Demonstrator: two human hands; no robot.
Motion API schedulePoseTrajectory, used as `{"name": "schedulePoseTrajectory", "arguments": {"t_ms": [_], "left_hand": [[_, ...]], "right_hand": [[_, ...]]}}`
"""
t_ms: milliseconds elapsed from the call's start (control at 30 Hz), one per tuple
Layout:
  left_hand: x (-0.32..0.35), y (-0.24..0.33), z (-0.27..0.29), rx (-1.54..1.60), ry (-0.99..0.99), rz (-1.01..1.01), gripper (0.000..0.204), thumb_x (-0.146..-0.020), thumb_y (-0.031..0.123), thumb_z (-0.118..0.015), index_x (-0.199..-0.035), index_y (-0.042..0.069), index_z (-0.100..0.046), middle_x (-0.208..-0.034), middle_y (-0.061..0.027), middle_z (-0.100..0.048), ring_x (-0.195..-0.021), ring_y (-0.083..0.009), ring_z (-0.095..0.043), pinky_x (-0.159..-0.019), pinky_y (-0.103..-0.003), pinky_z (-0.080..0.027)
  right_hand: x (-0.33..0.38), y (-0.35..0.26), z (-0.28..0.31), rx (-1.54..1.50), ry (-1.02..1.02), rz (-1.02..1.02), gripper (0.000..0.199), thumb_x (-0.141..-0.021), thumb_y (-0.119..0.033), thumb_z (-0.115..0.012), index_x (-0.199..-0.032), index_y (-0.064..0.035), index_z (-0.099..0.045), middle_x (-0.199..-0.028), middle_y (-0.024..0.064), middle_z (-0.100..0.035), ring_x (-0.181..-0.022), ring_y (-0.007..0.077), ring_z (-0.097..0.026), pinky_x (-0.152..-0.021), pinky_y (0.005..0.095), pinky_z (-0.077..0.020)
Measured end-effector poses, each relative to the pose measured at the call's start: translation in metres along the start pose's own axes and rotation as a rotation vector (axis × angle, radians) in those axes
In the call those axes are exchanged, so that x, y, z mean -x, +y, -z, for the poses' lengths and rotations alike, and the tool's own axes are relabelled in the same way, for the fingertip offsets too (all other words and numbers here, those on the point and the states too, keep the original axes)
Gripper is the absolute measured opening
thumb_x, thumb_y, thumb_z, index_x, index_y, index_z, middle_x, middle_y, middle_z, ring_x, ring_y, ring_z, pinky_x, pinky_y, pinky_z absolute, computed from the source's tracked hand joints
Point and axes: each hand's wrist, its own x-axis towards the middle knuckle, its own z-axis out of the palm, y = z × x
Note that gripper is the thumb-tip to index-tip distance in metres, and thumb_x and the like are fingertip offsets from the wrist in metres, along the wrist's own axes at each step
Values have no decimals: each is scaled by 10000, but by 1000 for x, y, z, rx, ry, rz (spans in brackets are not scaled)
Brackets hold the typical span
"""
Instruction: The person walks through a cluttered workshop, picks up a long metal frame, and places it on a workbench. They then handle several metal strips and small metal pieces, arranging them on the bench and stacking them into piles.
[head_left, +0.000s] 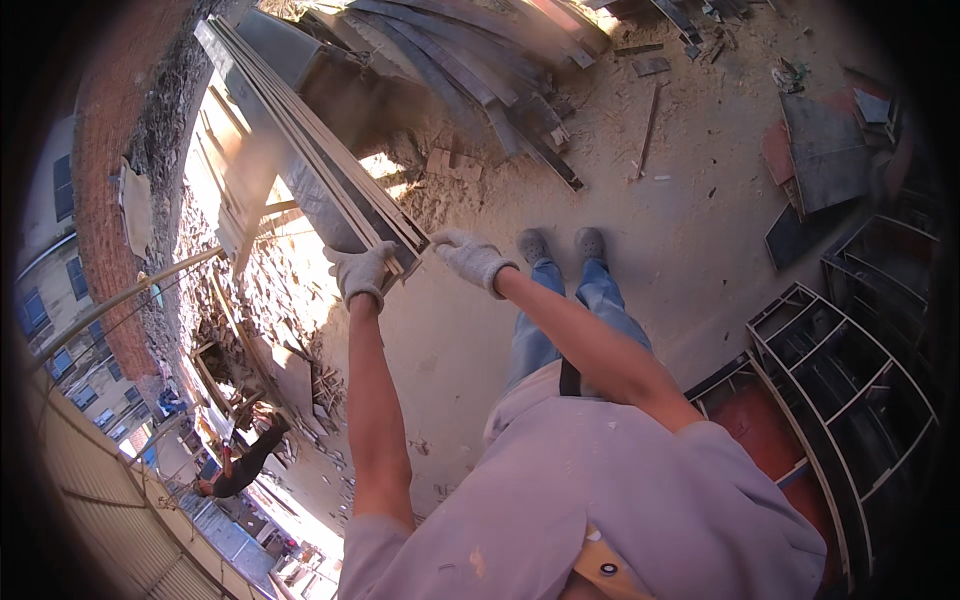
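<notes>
Dusty floor; left hand, right hand clenched round plank bundle end.

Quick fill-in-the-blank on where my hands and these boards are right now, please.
1. Both hands wear ____ gloves.
2. The left hand and right hand grip the near end of a bundle of long ____.
3. The shoes stand on a ____ floor.
4. Another person is far ____.

Missing: white; boards; dusty; below

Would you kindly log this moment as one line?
left hand: grips planks end | right hand: grips same end | floor: dusty
</notes>
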Motion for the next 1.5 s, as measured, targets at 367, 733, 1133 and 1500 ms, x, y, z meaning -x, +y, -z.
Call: {"name": "schedulePoseTrajectory", "arguments": {"t_ms": [367,733,1133,1500], "left_hand": [[4,-9,-23,126,3,21,1433,-610,332,-950,-1664,-8,-40,-1546,-363,-346,-1364,-463,-522,-1134,-446,-492],[-35,-50,11,1205,-610,123,797,-1020,706,-493,-1529,93,-513,-1514,-159,-575,-1280,-361,-650,-1058,-518,-586],[-5,-37,44,1327,-648,75,740,-1070,647,-454,-1551,84,-459,-1455,-142,-612,-1278,-324,-647,-1029,-478,-605],[140,-21,22,1347,-637,228,744,-1024,707,-494,-1494,131,-532,-1267,-87,-727,-1057,-260,-752,-907,-413,-655]], "right_hand": [[-21,-4,-53,-734,-42,-424,379,-914,1,-633,-1292,25,-657,-1233,152,-704,-1076,260,-712,-927,383,-601],[-14,-45,-44,-661,-92,-308,346,-1008,-344,-665,-1119,-24,-737,-955,100,-750,-792,211,-757,-634,374,-644],[-29,-118,-24,4,-354,-123,868,-896,-772,-647,-1157,54,-712,-958,168,-724,-842,269,-715,-732,390,-582],[-24,-146,-11,-37,-346,-147,993,-778,-642,-856,-1449,36,-577,-1392,210,-648,-1268,296,-643,-1066,414,-510]]}}
